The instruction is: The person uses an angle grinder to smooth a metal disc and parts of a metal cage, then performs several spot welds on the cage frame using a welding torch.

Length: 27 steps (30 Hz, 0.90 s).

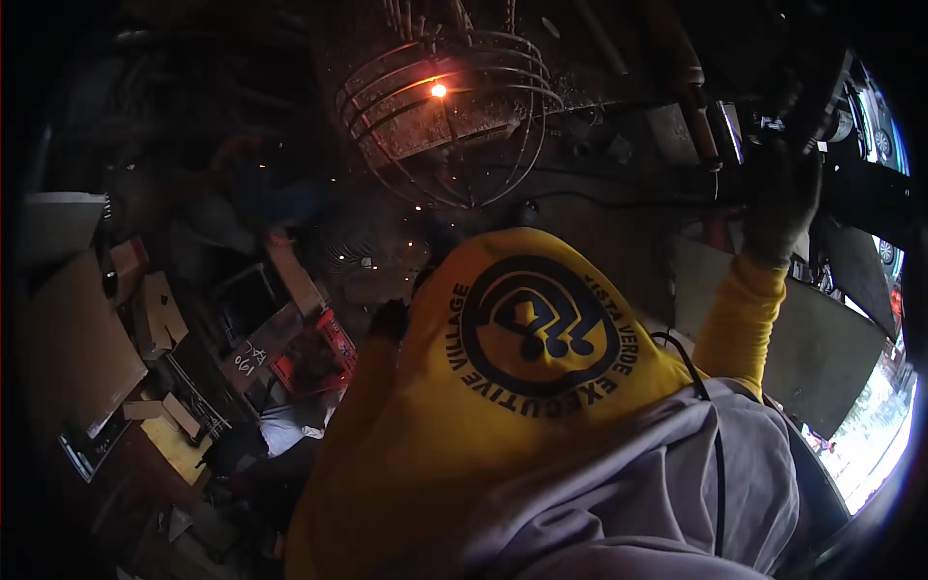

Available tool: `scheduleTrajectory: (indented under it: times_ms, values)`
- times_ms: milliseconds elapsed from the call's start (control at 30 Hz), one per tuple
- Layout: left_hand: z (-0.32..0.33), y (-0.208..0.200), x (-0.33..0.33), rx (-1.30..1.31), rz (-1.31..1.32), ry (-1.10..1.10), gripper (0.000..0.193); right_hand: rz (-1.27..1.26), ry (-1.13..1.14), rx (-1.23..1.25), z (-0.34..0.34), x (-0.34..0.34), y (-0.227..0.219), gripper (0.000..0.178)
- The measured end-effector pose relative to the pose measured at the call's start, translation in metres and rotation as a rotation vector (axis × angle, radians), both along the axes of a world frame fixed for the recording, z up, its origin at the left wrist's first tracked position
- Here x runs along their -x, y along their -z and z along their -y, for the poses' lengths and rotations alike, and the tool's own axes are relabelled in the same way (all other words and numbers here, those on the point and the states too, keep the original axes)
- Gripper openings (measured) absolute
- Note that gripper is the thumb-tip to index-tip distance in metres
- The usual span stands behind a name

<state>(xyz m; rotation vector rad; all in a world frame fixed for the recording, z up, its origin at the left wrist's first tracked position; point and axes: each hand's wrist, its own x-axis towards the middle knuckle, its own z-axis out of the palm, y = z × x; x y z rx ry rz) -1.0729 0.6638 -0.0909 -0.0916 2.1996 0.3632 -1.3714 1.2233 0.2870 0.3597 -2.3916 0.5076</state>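
Note:
My right arm, in a yellow sleeve, reaches up and out to the right. My gloved right hand (781, 203) is beside dark tools and metal items, and shadow hides its fingers and anything they may hold. My left hand (390, 319) is a dark shape in front of my body, partly behind the yellow shirt (425, 406). Its fingers do not show. Beyond it, a round cage of bent metal bars (454, 200) surrounds a bright orange glowing point (439, 90). Small sparks are scattered below the cage, toward my left hand.
On the left lie cardboard pieces (82, 338), a red plastic crate (338, 343) and several boxes. A long bar-shaped tool (698, 121) stands at the upper right. Dark panels (822, 348) lean on the right, where bright daylight enters. A cable (590, 200) crosses the middle.

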Motion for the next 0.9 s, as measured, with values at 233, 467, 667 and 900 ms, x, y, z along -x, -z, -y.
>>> scheduleTrajectory:
  times_ms: [233, 467, 667, 900]
  values:
    - [-0.001, 0.005, 0.02, -0.014, -0.022, 0.077, 0.025, -0.043, 0.264, 0.484, -0.062, -0.035, -0.023, 0.022]
    - [-0.02, 0.022, 0.049, -0.031, 0.005, 0.115, 0.024, -0.448, 0.458, 1.087, -0.132, -0.006, -0.027, 0.02]
    - [-0.027, 0.013, 0.062, -0.007, 0.014, 0.154, 0.023, -0.524, 0.682, 0.875, -0.212, 0.029, 0.013, 0.031]
    - [-0.025, 0.0, 0.036, 0.015, 0.018, 0.09, 0.022, -0.378, 0.848, 0.625, -0.194, 0.087, 0.049, 0.073]
